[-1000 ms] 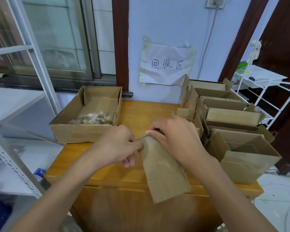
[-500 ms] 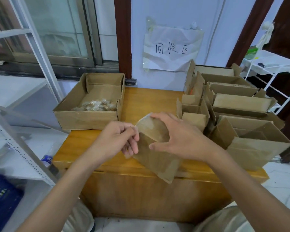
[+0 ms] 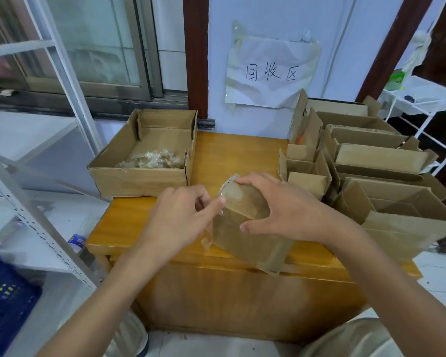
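Observation:
A flattened brown cardboard piece with clear tape on it is held above the front of the wooden table. My right hand grips its upper end, fingers over the top edge and thumb on the near face. My left hand pinches a strip of clear tape at the cardboard's left edge, the strip hanging loose below the fingers.
An open cardboard box with crumpled tape scraps sits at the table's left. Several open cardboard boxes crowd the right side. A paper sign hangs on the wall. White metal shelving stands at left, a white rack at right.
The cardboard piece was lifted off the table and tilted up. My left hand has pulled a tape strip away from its left edge. The camera moved closer.

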### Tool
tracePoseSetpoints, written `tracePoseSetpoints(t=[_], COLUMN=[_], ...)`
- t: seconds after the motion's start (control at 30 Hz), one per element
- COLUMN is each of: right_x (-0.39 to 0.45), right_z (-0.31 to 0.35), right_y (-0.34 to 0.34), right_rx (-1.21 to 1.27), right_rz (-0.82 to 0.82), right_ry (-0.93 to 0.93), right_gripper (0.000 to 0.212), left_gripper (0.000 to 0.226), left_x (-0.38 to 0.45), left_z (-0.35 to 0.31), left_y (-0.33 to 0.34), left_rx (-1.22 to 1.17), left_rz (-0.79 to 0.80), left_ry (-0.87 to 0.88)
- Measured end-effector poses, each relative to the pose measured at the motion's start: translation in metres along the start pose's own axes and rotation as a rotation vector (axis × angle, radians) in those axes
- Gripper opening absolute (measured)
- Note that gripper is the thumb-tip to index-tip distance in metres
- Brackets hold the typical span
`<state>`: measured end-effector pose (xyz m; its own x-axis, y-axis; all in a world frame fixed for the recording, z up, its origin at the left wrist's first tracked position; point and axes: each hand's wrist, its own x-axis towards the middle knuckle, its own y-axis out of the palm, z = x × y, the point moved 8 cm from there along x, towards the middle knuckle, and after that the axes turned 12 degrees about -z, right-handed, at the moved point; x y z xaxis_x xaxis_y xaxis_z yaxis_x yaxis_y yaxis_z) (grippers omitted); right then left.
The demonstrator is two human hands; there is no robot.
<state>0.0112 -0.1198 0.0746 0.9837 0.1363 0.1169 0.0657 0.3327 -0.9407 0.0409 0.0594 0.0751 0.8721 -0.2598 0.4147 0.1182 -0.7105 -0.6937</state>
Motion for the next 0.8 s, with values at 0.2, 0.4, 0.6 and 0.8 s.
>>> tracePoseSetpoints(t=[0.2,0.4,0.6,0.8], right_x=[-0.001,-0.003,-0.01,-0.009], right_z=[0.001,0.007,0.006,0.001], right_y=[-0.002,-0.001,-0.009,-0.011], right_rx=[0.006,-0.068,0.143,0.083], right_rz=[0.003,-0.062,-0.17,-0.275], right_ry=[0.02,0.023,0.068,0.069], right_gripper=[0.087,0.084,0.046,0.028], left_gripper=[0.042,0.032,0.04,0.052], left_x=[0.0,-0.002,0.009,0.02], left_z=[0.004,0.0,0.02,0.013], left_y=[-0.006,-0.004,-0.007,-0.004], left_rx=[0.05,0.28,0.129,-0.014], left_rz=[-0.031,-0.136,-0.218,-0.181], left_ry=[-0.007,0.098,0.02,-0.179])
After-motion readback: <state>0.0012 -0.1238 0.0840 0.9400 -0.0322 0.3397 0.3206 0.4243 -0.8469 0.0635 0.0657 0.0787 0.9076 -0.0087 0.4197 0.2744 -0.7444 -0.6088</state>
